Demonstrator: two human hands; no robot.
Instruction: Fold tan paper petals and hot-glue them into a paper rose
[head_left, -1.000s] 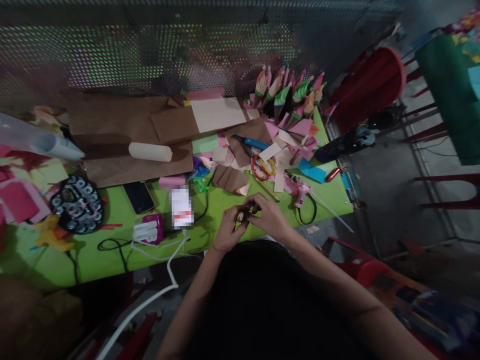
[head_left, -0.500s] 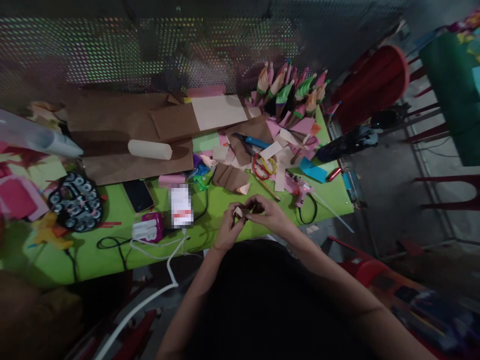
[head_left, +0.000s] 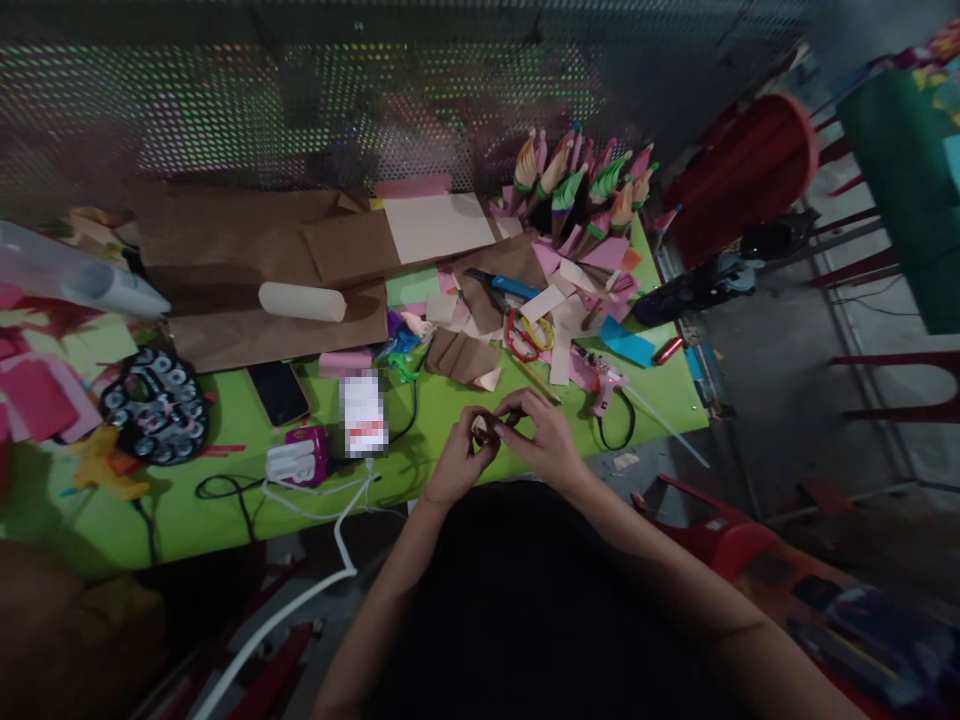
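Observation:
Near the front edge of the green table (head_left: pixel 420 440), my left hand (head_left: pixel 459 455) is closed around a small brown paper piece (head_left: pixel 484 430) with a pale inside, which looks rolled. The fingers of my right hand (head_left: pixel 541 432) pinch the same piece from the other side. My fingers hide part of it. Just beyond my hands lie several folded brown paper pieces (head_left: pixel 459 358) and a pencil (head_left: pixel 541 382). A pink glue gun (head_left: pixel 604 394) rests to the right of my right hand.
Scissors with red and yellow handles (head_left: pixel 517 340), a blue cutter (head_left: pixel 514 287) and paper scraps lie beyond my hands. Paper ice-cream cones (head_left: pixel 570 195) stand at the back right. Leftward are a lit phone (head_left: pixel 363 415), a dark phone (head_left: pixel 277 391), a power adapter (head_left: pixel 298 457) and cables.
The brown paper piece has turned in my fingers, and its opening now shows as a rounder shape. My right hand has shifted slightly and its fingers have re-gripped. The table things stay put.

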